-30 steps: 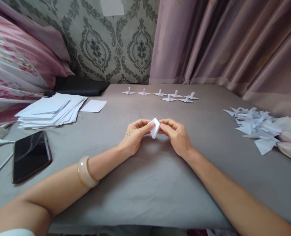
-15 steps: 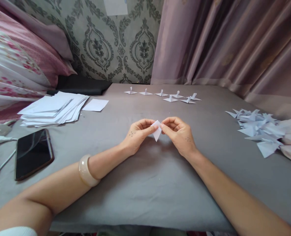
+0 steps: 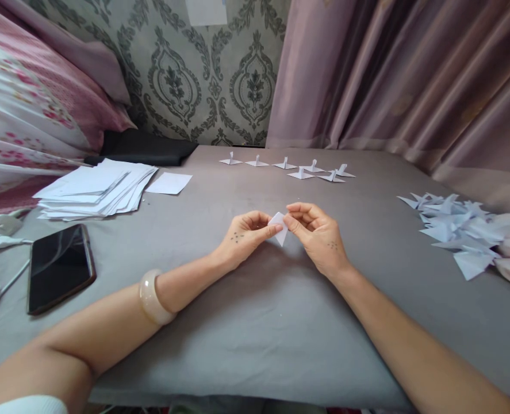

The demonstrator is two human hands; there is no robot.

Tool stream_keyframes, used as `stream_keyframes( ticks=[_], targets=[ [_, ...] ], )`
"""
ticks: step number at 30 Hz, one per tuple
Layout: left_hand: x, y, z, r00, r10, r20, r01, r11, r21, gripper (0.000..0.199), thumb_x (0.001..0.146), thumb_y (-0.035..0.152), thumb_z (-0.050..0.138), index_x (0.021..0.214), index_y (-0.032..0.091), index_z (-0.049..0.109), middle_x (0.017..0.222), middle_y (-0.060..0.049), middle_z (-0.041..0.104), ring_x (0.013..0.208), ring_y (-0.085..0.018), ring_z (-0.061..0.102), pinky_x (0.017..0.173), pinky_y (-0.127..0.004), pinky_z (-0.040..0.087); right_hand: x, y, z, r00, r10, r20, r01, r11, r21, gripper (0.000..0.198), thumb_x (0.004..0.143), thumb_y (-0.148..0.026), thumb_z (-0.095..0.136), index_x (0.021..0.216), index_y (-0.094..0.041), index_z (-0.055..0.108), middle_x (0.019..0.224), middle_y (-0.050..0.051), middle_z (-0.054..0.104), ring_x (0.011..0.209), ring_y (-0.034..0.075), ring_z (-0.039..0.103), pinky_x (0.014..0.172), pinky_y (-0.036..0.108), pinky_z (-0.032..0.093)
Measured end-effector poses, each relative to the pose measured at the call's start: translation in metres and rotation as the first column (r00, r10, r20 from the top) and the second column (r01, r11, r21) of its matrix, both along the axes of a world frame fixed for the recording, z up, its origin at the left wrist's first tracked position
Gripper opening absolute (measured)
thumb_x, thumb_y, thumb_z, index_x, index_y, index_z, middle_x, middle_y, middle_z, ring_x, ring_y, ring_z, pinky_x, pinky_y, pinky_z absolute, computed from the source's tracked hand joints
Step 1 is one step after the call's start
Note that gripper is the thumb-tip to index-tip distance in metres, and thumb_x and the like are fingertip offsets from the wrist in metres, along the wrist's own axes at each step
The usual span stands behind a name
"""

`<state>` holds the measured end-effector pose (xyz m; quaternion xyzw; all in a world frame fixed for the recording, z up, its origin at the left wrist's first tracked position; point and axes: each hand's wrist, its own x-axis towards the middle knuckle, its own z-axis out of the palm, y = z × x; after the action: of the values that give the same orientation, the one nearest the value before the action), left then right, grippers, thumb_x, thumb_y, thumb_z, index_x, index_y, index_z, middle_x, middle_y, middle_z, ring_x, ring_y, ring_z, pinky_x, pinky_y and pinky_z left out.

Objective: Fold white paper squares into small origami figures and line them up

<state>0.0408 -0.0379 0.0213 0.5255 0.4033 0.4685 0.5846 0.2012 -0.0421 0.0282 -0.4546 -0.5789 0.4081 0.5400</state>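
Head view: your left hand [image 3: 241, 238] and right hand [image 3: 319, 236] are pinching the folded paper [image 3: 279, 225] mid-bed; uneven pressure risks skewing the crease.

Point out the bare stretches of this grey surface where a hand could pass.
Bare: the grey sheet between the forearms, and the strip between the hands' folded paper and the row of small folded figures. Crowded: paper stack and phone left; heap of folded pieces right.
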Motion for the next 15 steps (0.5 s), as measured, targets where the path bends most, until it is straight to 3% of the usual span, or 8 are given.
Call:
stream_keyframes(
  ticks=[3, 6, 10, 15],
  targets=[
    [-0.0005, 0.0008, -0.0010, 0.997, -0.065, -0.044, 0.065, 0.998, -0.011, 0.029, 0.064, 0.034, 0.080, 0.074, 0.014, 0.061, 0.067, 0.002, 0.059, 0.061, -0.009, 0.051, 0.061, -0.024, 0.037, 0.0008, -0.0010, -0.0002, 0.992, 0.061, 0.115, -0.065, 0.997, 0.033, 0.027, 0.075, -0.034, 0.071, 0.098, -0.022, 0.062, 0.079, 0.001, 0.067, 0.074, 0.015, 0.064, 0.075, 0.032, 0.052],
    [-0.0001, 0.0017, -0.0007, 0.993, -0.113, 0.046, 0.117, 0.988, -0.100, 0.028, 0.066, 0.032, 0.080, 0.076, 0.015, 0.061, 0.069, 0.002, 0.061, 0.064, -0.010, 0.054, 0.063, -0.024, 0.038, 0.0019, -0.0008, 0.0015, 0.998, 0.025, 0.053, -0.027, 0.999, 0.038, 0.034, 0.074, -0.040, 0.071, 0.102, -0.022, 0.060, 0.089, 0.003, 0.067, 0.076, 0.015, 0.063, 0.074, 0.032, 0.052],
    [-0.0006, 0.0054, -0.0014, 0.965, 0.002, 0.261, 0.052, 0.979, -0.198, 0.028, 0.064, 0.027, 0.081, 0.080, 0.017, 0.061, 0.077, 0.001, 0.064, 0.072, -0.010, 0.057, 0.069, -0.023, 0.040, 0.0021, 0.0000, 0.0042, 0.998, -0.018, -0.054, 0.015, 0.998, -0.069, 0.043, 0.073, -0.050, 0.069, 0.103, -0.020, 0.061, 0.098, 0.007, 0.066, 0.086, 0.017, 0.063, 0.079, 0.033, 0.052],
    [-0.0017, 0.0082, -0.0028, 0.937, 0.045, 0.347, 0.040, 0.972, -0.232, 0.026, 0.064, 0.024, 0.082, 0.078, 0.018, 0.061, 0.079, 0.002, 0.063, 0.072, -0.008, 0.056, 0.072, -0.024, 0.041, -0.0034, -0.0027, 0.0027, 0.997, 0.067, 0.030, -0.064, 0.994, -0.084, 0.036, 0.069, -0.045, 0.074, 0.094, -0.020, 0.065, 0.091, 0.005, 0.068, 0.082, 0.017, 0.063, 0.077, 0.033, 0.051]
  ],
)
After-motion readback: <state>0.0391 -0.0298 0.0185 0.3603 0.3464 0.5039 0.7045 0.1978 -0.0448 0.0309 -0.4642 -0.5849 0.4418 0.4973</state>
